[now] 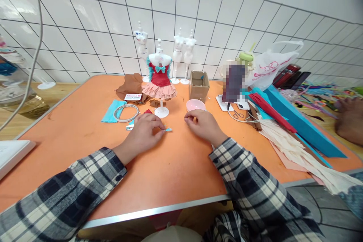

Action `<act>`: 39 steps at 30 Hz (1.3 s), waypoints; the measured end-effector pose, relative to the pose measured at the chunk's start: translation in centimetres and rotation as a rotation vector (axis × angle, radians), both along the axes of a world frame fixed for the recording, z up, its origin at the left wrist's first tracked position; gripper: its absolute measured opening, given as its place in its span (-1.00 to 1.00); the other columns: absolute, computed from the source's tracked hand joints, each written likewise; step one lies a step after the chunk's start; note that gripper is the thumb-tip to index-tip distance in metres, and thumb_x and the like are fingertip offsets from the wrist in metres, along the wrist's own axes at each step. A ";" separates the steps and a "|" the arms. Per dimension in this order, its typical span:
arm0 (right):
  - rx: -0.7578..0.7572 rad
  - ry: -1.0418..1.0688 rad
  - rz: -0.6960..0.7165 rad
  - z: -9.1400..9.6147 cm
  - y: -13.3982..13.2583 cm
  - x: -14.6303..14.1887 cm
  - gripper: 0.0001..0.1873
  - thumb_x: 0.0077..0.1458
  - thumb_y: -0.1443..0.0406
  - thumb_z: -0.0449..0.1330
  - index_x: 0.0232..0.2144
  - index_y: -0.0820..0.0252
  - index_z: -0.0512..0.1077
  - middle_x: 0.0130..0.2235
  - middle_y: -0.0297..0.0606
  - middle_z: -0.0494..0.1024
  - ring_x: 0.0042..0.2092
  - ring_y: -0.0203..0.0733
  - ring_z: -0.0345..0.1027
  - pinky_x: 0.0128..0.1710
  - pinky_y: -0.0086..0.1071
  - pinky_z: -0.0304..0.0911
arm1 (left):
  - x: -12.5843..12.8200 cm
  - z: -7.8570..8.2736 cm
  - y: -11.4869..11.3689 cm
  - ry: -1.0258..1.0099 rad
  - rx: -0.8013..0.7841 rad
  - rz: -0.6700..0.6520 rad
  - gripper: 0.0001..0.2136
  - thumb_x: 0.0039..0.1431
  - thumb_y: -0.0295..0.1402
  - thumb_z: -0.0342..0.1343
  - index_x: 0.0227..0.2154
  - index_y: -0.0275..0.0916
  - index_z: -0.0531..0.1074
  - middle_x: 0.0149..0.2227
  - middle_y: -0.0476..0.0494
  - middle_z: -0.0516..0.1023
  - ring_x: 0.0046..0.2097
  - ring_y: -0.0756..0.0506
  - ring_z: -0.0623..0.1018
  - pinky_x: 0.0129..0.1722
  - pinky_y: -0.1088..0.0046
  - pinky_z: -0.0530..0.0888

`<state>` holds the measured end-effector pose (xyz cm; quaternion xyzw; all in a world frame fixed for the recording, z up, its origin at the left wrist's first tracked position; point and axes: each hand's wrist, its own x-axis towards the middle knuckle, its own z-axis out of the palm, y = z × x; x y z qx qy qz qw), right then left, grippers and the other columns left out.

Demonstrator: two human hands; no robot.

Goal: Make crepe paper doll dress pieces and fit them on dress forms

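My left hand (146,131) rests on the orange table (85,128), fingers pinched on a tiny blue bow (168,129). My right hand (202,124) lies a little to the right, fingers curled and pinched on something I cannot make out. Just behind both hands stands a small white mannequin (159,79) wearing a red bodice, a blue bow and a pink ruffled skirt. A pink bowl (195,104) sits beyond my right hand.
Three bare mini mannequins (178,51) stand by the tiled wall. Brown fabric (131,87), blue cloth, a tape ring (126,113), a cardboard box (199,85), scissors (238,114) and paper sheets (286,121) crowd the table. Another person's hand (350,119) is at right.
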<state>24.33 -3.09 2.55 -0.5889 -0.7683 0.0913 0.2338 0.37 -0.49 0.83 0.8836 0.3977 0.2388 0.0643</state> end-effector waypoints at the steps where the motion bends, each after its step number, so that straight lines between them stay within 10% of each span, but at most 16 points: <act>1: -0.018 -0.029 -0.017 0.1 0.2 0.7 -0.81 0.18 0.28 0.10 -0.26 0.19 0.52 -0.23 -0.27 0.56 -0.22 -0.23 0.38 -0.25 -0.40 0.15 | -0.1 -0.2 0.3 -0.025 -0.015 0.010 -0.87 0.11 -0.33 0.09 -0.44 -0.17 0.53 -0.28 -0.10 0.58 -0.15 -0.19 0.47 -0.04 0.16 0.30; 17: -0.059 -0.241 0.107 -2.1 0.9 0.1 -0.85 0.20 0.38 0.11 -0.28 0.30 0.49 -0.17 -0.11 0.48 -0.06 -0.15 0.31 -0.06 -0.33 0.18 | 0.2 -0.3 0.2 -0.179 -0.132 0.006 -0.91 0.05 -0.39 0.08 -0.50 -0.21 0.46 -0.35 -0.10 0.57 -0.24 -0.12 0.50 -0.17 0.31 0.41; 28: -0.513 0.945 0.047 -2.0 -1.4 -5.1 -0.84 0.00 0.26 0.24 -0.38 0.27 0.50 -0.47 -0.40 0.45 -0.49 -0.41 0.21 -0.49 -0.51 0.14 | 1.0 -0.4 -0.2 -0.341 -0.250 0.112 -0.89 0.08 -0.32 0.07 -0.47 -0.21 0.43 -0.38 -0.07 0.55 -0.27 -0.11 0.51 -0.24 0.35 0.43; 39: -0.512 1.247 -0.085 -2.5 -1.8 -6.0 -0.64 -0.15 0.09 0.33 -0.39 0.23 0.43 -0.50 -0.42 0.43 -0.63 -0.46 0.17 -0.76 -0.56 -0.03 | 1.7 0.0 -1.1 -0.375 -0.101 0.063 -0.91 0.12 -0.36 0.08 -0.46 -0.20 0.43 -0.37 -0.08 0.53 -0.24 -0.13 0.47 -0.19 0.31 0.38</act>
